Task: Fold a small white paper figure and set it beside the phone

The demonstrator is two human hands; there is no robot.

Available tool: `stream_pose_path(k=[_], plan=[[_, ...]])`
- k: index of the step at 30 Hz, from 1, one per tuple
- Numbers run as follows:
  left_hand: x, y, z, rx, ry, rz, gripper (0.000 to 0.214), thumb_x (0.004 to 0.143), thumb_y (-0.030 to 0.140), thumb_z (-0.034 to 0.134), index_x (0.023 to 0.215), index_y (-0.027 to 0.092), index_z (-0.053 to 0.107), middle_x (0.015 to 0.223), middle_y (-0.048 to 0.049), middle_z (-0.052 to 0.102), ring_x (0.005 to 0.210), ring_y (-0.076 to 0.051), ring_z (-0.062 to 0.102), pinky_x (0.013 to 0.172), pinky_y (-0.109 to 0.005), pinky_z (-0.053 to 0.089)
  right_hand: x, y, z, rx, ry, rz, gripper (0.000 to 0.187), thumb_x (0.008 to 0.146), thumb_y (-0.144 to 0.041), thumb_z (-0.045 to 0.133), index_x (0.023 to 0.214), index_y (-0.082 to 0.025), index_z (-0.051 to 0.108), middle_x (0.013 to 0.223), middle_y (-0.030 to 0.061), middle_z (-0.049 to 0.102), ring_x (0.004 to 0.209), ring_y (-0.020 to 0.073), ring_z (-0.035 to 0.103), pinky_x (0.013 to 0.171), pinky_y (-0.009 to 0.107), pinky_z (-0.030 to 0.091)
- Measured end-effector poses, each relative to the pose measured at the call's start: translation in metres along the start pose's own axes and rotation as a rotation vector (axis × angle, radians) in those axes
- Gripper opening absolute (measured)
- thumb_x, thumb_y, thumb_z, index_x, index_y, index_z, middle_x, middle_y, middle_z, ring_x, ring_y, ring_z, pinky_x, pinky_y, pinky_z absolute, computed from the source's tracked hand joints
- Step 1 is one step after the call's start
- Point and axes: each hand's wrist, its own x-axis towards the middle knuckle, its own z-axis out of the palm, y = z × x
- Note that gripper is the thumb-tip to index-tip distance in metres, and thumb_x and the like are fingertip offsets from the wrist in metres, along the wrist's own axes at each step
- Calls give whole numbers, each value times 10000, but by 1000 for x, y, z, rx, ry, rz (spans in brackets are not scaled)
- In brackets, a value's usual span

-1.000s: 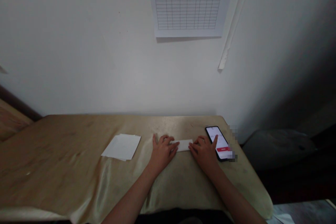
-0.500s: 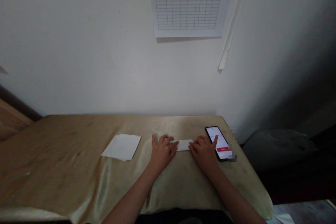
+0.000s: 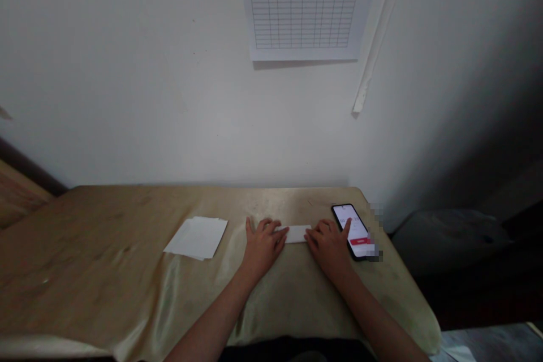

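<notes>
A narrow white folded paper strip (image 3: 297, 233) lies flat on the tan cloth-covered table (image 3: 106, 249). My left hand (image 3: 262, 246) rests on its left end with fingers spread flat. Over the strip's right end my right hand (image 3: 331, 246) lies flat too, fingers stretched out, the outer finger reaching toward a phone (image 3: 357, 231) with a lit screen just to the right. Neither hand grips anything.
A small stack of white paper sheets (image 3: 197, 236) lies left of my hands. A printed grid chart (image 3: 303, 3) hangs on the white wall behind the table. The table's right edge drops off just past the phone, beside a dark object (image 3: 449, 235).
</notes>
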Motion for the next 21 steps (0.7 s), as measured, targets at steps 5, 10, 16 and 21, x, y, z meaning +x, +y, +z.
stream_pose_path(k=[5, 10, 16, 21], plan=[[2, 2, 0, 0, 3, -4, 286, 960, 385, 565, 1219, 412, 683, 1235, -23, 692, 1221, -289, 533, 1144, -754, 42, 0, 0, 1, -2, 3, -2, 205, 971, -331, 547, 995, -302, 749, 1002, 41, 715, 1108, 256, 556, 1135, 735, -75], [4, 4, 0, 11, -4, -15, 290, 949, 405, 577, 1217, 410, 685, 1223, -20, 693, 1225, -297, 530, 1149, -745, 49, 0, -1, 0, 5, -20, 5, 198, 965, -367, 565, 1007, -302, 747, 997, 34, 711, 1117, 259, 557, 1135, 736, -82], [6, 7, -2, 29, -12, -7, 310, 957, 457, 553, 1242, 421, 670, 1247, -21, 684, 1229, -306, 524, 1146, -748, 43, 1, -2, -2, 7, -20, 7, 201, 962, -394, 578, 1003, -293, 747, 1005, 37, 707, 1142, 264, 548, 1140, 731, -82], [7, 9, -3, 27, -30, -7, 315, 960, 450, 549, 1250, 413, 667, 1251, -27, 682, 1230, -310, 522, 1143, -753, 29, 2, -5, -4, -8, -25, 2, 234, 947, -389, 603, 1147, -333, 713, 1003, 47, 701, 1107, 266, 557, 1136, 740, -52]])
